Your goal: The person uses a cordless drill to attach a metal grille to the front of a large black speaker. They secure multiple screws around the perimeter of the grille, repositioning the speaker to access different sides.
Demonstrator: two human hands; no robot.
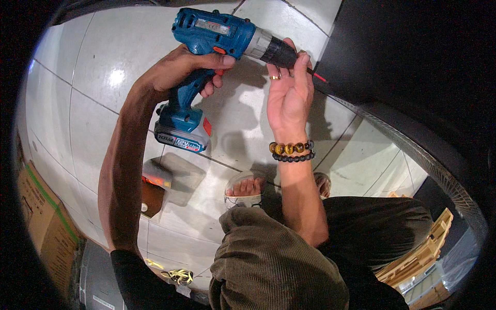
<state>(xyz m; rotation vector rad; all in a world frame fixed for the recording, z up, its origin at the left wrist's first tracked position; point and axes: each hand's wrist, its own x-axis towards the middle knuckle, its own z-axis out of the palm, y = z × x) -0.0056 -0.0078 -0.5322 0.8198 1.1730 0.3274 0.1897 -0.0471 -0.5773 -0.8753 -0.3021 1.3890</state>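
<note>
A blue cordless drill (217,28) lies level above the tiled floor, its battery (181,137) hanging down at the left. My left hand (199,70) is wrapped round the drill's handle, with fingers by the red trigger. At the front end, my right hand (290,98) grips the black chuck (278,52) between thumb and fingers, palm turned up. A thin bit with a red section (319,76) sticks out past the right thumb toward a dark panel (392,46). Whether its tip touches the panel cannot be made out.
Grey-white tiles (103,77) cover the floor. Left of my knees stand a clear container (188,178) with a brown item (154,199) beside it, a cardboard box (46,232) and a yellow-black cord (181,276). A wooden lattice piece (426,250) lies at lower right, beyond the panel's curved edge (413,139).
</note>
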